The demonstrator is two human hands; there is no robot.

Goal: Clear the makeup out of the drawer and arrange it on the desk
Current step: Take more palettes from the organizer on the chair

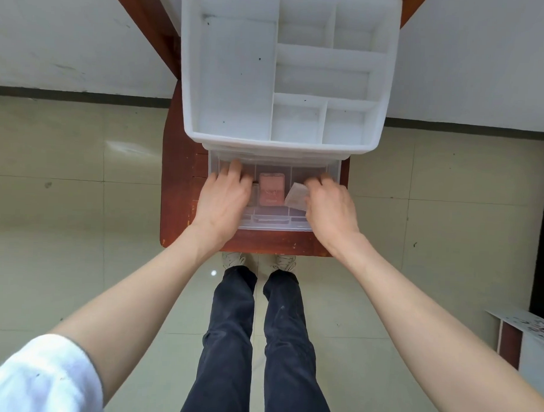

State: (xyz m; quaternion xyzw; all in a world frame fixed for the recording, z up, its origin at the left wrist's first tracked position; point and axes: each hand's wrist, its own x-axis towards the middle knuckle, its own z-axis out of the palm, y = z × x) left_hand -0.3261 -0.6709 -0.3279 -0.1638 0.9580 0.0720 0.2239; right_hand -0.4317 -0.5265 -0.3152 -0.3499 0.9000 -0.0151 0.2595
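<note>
On red-brown desk (178,202): white organizer (238,81); beige tiled floor (64,214) around.

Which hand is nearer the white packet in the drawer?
Right. The right hand touches the white packet at its right edge; the left hand is across the pink compact, in the drawer's left compartment.

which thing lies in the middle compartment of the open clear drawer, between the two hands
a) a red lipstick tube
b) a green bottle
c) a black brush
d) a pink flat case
d: a pink flat case lies in the middle of the clear drawer, between the left hand and the right hand.
</note>
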